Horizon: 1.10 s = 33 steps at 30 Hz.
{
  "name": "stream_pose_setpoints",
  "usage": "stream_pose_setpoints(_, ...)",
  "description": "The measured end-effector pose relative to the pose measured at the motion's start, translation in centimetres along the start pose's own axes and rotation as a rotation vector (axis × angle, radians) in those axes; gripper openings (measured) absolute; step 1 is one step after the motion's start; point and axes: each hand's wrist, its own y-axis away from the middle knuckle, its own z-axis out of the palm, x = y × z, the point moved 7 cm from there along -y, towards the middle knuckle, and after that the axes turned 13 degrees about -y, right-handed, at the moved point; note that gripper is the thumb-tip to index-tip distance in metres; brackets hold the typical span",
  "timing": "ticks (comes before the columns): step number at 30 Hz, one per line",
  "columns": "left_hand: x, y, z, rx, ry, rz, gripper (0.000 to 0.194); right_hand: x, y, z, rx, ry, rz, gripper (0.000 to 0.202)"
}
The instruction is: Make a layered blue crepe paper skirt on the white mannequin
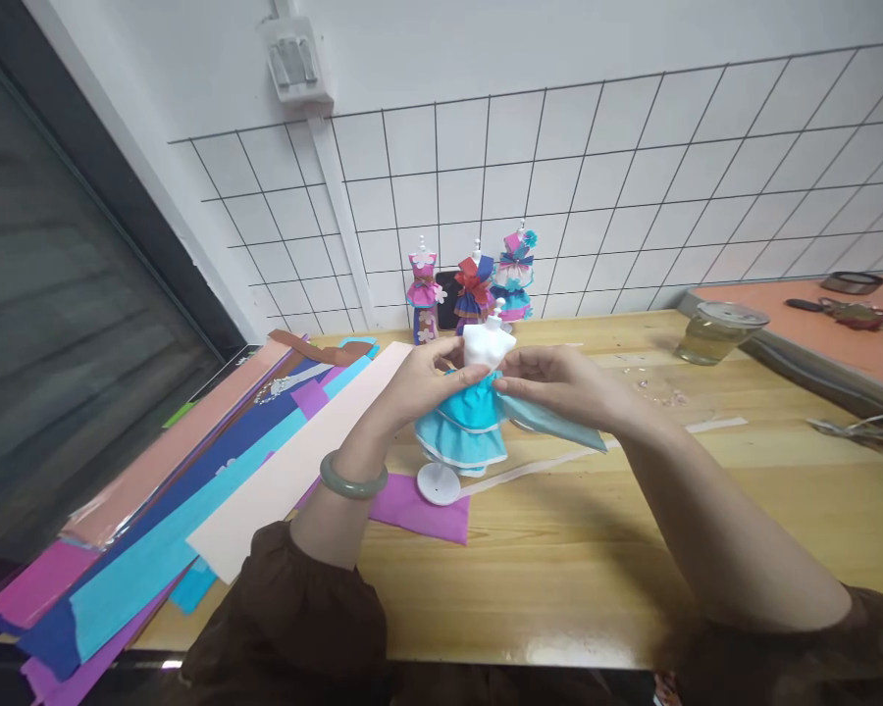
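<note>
A small white mannequin (489, 345) wears a tiered turquoise skirt (462, 446) with white edging, and its round white base (439, 484) shows below. My left hand (441, 378) pinches the skirt's waist from the left, its thumb across the front. On the right side of the waist, my right hand (548, 380) has its fingers closed on a light blue fabric piece (555, 422), which hangs down to the right beneath the hand. The mannequin leans slightly. Part of its waist is hidden behind my fingers.
Colored paper or fabric strips (265, 441) cover the left side. A purple piece (427, 510) lies by the base. Several dressed mannequins, one in pink (422, 279), stand at the wall. A glass cup (717, 333) and an orange-topped surface (854, 328) are at the right.
</note>
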Motion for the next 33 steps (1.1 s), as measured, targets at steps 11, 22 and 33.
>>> stream_pose_setpoints(11, -0.7, 0.0, -0.3, -0.048, 0.075, -0.04, 0.041, -0.2, 0.0, 0.3, -0.036, -0.015, 0.004, 0.035)
stream_pose_setpoints(22, -0.7, 0.0, -0.3, -0.049, 0.084, -0.045, 0.041, 0.5, -0.2, 0.4, -0.02, -0.062, -0.019, 0.03)
stream_pose_setpoints(33, -0.7, 0.1, -0.4, -0.031, 0.107, -0.051, 0.041, -1.4, 0.7, 0.6, -0.002, 0.091, -0.021, 0.029)
